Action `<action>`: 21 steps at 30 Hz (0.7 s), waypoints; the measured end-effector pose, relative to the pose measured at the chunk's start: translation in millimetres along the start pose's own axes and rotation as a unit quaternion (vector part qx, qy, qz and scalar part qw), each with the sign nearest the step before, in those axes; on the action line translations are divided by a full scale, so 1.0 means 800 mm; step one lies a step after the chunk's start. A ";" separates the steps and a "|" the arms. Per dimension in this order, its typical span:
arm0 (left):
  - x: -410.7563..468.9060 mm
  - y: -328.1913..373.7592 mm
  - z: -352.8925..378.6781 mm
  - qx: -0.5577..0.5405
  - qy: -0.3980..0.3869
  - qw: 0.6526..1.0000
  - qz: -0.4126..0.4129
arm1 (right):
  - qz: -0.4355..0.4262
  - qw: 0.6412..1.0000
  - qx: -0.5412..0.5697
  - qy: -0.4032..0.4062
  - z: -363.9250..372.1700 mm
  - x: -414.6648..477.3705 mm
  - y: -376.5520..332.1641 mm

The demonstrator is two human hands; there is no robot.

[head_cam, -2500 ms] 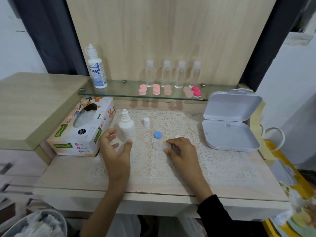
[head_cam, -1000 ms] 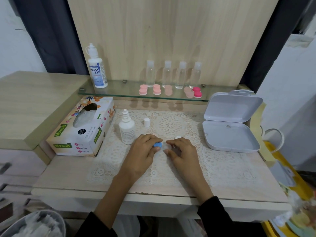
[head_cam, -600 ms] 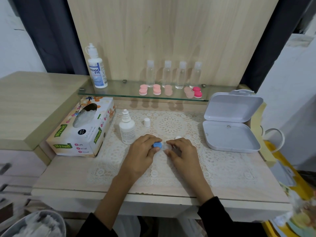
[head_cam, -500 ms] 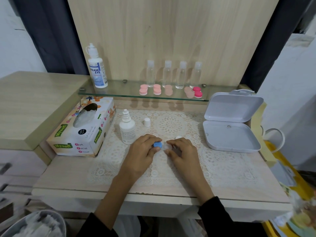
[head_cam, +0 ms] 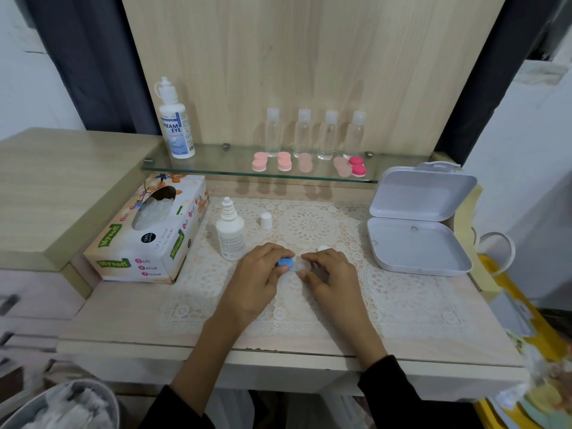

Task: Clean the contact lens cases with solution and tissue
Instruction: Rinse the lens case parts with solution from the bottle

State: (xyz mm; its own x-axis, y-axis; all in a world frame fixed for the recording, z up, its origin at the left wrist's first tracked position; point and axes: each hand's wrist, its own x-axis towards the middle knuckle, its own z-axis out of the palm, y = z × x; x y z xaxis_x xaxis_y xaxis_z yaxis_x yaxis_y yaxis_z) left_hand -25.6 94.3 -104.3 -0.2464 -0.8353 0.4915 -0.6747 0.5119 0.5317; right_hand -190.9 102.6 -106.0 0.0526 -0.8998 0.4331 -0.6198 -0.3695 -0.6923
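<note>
Head view of a desk point(head_cam: 123, 320) covered by a white lace mat point(head_cam: 402, 298). At the centre of the mat, the left hand point(head_cam: 257, 283) pinches a blue cap point(head_cam: 285, 262) between thumb and curled fingers point(head_cam: 275, 249). The right hand point(head_cam: 334, 280), fingers curled, holds the clear lens case point(head_cam: 298, 266) against the mat, with the cap sitting on the case's left end. A white cap point(head_cam: 322, 248) lies just behind the right hand.

Left of the hands stands a small white solution bottle point(head_cam: 230, 235), uncapped; the print on its label is too small to read. Its white cover point(head_cam: 266, 220) stands apart beside it. Further left is a tissue box point(head_cam: 148, 230) marked "Mysoft" in green and "Soft Facial Tissue", with tissue showing in the opening.

On the right, a white hinged box point(head_cam: 414, 243) lies open. On the glass shelf point(head_cam: 216, 164) behind are a larger bottle point(head_cam: 176, 125) reading "REAM EYE", its first letter turned out of sight, four clear unlabelled bottles point(head_cam: 302, 133) and several pink lens cases point(head_cam: 284, 161).
</note>
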 end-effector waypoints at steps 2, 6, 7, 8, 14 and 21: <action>0.000 0.000 0.000 0.002 -0.002 1.000 0.012 | 0.001 1.000 0.001 -0.001 0.000 0.000 0.000; -0.001 -0.003 0.002 0.011 -0.010 1.000 0.015 | 0.003 1.000 0.011 -0.004 0.000 -0.001 -0.001; -0.001 -0.004 0.002 0.017 -0.011 1.000 0.016 | 0.002 1.000 0.012 -0.004 0.000 -0.001 -0.001; -0.001 -0.004 0.003 0.023 -0.008 1.000 0.016 | 0.002 1.000 0.012 -0.003 0.000 0.000 0.000; -0.001 -0.002 0.002 0.022 0.035 0.999 -0.035 | 0.004 1.000 0.010 0.001 0.001 0.000 0.000; 0.000 -0.004 0.004 0.030 0.010 0.999 -0.021 | 0.013 1.000 0.007 -0.006 0.000 0.000 0.000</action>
State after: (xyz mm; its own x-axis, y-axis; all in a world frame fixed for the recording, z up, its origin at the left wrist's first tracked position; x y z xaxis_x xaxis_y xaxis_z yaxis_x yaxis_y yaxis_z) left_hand -25.5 92.1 -107.9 -0.2038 -0.8511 0.4839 -0.7248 0.4634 0.5099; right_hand -190.4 103.0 -106.0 0.0458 -0.9114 0.4090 -0.6098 -0.3497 -0.7112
